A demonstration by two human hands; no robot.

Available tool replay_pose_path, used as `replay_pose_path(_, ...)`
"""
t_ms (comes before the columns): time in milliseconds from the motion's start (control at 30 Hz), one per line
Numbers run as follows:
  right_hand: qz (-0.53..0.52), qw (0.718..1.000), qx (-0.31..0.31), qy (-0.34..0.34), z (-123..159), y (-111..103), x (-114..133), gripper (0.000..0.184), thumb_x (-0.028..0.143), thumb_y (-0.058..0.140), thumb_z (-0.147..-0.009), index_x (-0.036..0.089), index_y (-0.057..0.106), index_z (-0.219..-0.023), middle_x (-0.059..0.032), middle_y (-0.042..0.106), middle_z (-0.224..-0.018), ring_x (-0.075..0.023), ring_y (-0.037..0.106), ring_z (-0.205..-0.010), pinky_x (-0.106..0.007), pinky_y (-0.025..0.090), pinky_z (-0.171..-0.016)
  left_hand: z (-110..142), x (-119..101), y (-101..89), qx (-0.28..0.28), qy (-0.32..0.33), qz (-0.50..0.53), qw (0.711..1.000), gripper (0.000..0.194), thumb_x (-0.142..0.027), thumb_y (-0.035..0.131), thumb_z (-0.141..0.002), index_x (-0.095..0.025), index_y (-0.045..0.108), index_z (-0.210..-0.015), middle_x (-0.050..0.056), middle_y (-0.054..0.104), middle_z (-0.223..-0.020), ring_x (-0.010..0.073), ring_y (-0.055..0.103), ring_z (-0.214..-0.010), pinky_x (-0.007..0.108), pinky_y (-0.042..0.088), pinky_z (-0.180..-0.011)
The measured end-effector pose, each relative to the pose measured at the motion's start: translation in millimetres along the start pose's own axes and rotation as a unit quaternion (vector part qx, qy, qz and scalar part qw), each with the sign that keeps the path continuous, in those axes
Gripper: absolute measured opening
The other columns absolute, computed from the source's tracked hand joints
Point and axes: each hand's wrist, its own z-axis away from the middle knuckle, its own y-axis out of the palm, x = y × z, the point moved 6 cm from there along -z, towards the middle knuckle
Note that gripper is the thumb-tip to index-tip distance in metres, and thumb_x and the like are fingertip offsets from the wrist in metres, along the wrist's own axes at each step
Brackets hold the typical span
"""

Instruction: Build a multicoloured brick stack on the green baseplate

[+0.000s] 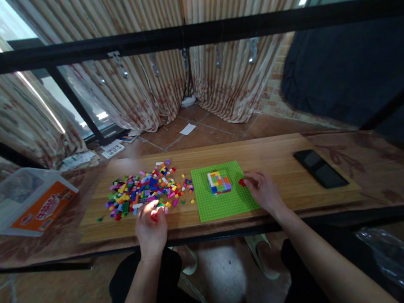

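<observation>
My right hand point(265, 192) pinches a small red toy brick point(242, 182) at the right edge of the green baseplate point(210, 208). On the plate sits a low rectangular block of multicoloured bricks point(220, 182), with white, yellow, orange, purple and blue on top. At the near edge of a loose pile of bricks point(150, 184), my left hand point(151, 230) has its fingers curled together. Another red brick point(154, 216) shows between those fingers. The fingers partly cover the pile's front edge.
The wooden board point(262, 150) carries all of this, with a black phone point(320, 168) on its right side. A clear plastic bin point(23, 201) with an orange label stands at the left. A black metal bar point(185, 36) crosses the view above, before curtains point(162, 91).
</observation>
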Motion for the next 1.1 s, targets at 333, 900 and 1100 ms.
replay_pose_path(333,-0.032,0.999,0.015,0.001,-4,3,10,0.02,0.03,0.057,-0.086,0.019,0.073,-0.092,-0.0084,0.069,-0.091,-0.0224,0.062,-0.084,-0.04,0.049,-0.083,-1,3,3.3,0.004,0.0,0.006,1.0,0.032,-0.036,0.053,-0.084,-0.015,0.068,-0.102,0.012,0.07,-0.105,0.024,0.067,-0.092,0.036,0.053,-0.088)
replay_pose_path(900,-0.19,0.98,0.032,0.045,-25,29,35,0.027,0.029,0.064,-0.078,0.017,0.072,-0.101,-0.0095,0.075,-0.094,-0.0216,0.069,-0.081,-0.039,0.055,-0.08,-2,1,4.5,0.01,0.006,0.014,1.0,0.033,-0.038,0.054,-0.082,-0.014,0.07,-0.099,0.012,0.071,-0.1,0.0248,0.066,-0.087,0.038,0.053,-0.085)
replay_pose_path(1100,-0.276,0.953,-0.016,0.122,-29,32,19,0.035,0.042,0.062,-0.078,0.014,0.072,-0.096,-0.0094,0.076,-0.088,-0.0215,0.069,-0.08,-0.037,0.055,-0.077,-1,1,6.8,0.011,0.014,0.04,0.999,0.031,-0.037,0.054,-0.083,-0.015,0.07,-0.098,0.011,0.069,-0.1,0.0203,0.065,-0.077,0.034,0.054,-0.076)
